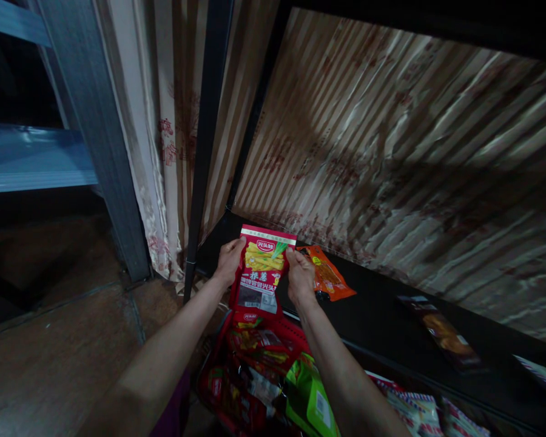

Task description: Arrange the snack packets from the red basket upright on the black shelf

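Note:
Between my two hands is a red snack bag (262,267) with yellow sticks pictured on its front. My left hand (230,261) grips its left edge, fingers closed on it. On the opposite edge my right hand (301,276) pinches the same bag. It is held upright, front towards me, above a red basket (218,358). Inside the basket lie more red snack bags (261,343) and a green bag (312,397). Just beyond my right hand, an orange snack bag (330,273) rests on the black shelf (373,315).
Further right on the shelf lies a brown packet (441,331), with a white packet (541,373) at the edge. Striped packets (414,409) show below. A black shelf post (207,145) rises at the left, curtains (391,152) hang behind, and a blue-grey rack (95,133) stands far left.

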`<state>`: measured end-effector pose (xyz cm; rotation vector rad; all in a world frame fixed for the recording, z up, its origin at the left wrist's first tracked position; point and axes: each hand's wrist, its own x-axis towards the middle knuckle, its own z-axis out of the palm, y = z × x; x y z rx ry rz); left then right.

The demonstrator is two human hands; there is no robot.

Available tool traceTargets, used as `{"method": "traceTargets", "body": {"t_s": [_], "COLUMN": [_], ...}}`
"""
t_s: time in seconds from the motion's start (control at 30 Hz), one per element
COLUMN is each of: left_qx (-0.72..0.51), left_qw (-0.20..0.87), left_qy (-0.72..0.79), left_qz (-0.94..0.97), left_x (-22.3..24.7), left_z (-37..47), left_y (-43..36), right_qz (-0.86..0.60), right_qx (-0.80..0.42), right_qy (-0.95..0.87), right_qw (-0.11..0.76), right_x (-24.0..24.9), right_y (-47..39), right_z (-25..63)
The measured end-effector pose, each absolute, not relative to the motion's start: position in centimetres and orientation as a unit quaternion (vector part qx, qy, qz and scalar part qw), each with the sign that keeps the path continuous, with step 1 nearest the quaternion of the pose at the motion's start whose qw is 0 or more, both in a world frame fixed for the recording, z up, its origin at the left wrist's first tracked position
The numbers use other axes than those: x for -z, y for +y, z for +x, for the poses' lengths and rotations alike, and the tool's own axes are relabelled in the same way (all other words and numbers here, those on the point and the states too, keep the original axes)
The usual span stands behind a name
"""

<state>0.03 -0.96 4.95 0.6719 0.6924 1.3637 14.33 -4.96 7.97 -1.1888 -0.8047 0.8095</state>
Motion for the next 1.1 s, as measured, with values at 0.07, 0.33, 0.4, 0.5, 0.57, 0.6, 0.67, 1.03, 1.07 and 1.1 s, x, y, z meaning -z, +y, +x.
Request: {"method": "traceTargets", "body": {"t_s": [0.07,0.33,0.4,0.5,0.57,0.6,0.67,1.03,1.07,1.1], "left_qx": [-0.587,-0.521,-0.522,-0.536,-0.548,-0.556,-0.572,-0.581,-0.581,-0.582], "left_qw": [0.686,0.728,0.719,0.704,0.696,0.691,0.676,0.649,0.646,0.643], "left_qy": [0.296,0.259,0.273,0.293,0.306,0.314,0.33,0.372,0.375,0.377], "left_qz": [0.311,0.362,0.368,0.362,0.348,0.341,0.329,0.32,0.323,0.325], "left_x": [-4.9,-4.9,-4.7,-4.4,-4.2,-4.1,-3.9,-3.4,-3.3,-3.1], "left_z": [-0.2,-1.0,-0.9,-0.7,-0.6,-0.5,-0.3,-0.1,-0.1,0.0], "left_y": [-0.9,-1.5,-1.6,-1.5,-1.3,-1.2,-0.9,-0.6,-0.6,-0.6], "right_qz": [-0.529,-0.518,-0.517,-0.522,-0.527,-0.528,-0.53,-0.547,-0.549,-0.551], "right_qx": [-0.353,-0.348,-0.352,-0.354,-0.363,-0.373,-0.4,-0.482,-0.482,-0.485], "right_qy": [-0.351,-0.337,-0.338,-0.333,-0.327,-0.324,-0.325,-0.33,-0.326,-0.324], "right_qw": [0.687,0.705,0.703,0.701,0.695,0.69,0.673,0.6,0.6,0.597], "right_x": [-7.8,-7.5,-7.6,-7.8,-8.0,-8.1,-8.3,-7.4,-7.3,-7.3], "right_y": [-4.8,-3.9,-3.6,-3.3,-3.3,-3.4,-4.0,-7.9,-8.0,-8.1], "right_z": [14.6,15.5,15.5,15.2,15.0,14.8,14.7,14.7,14.8,14.9]}}
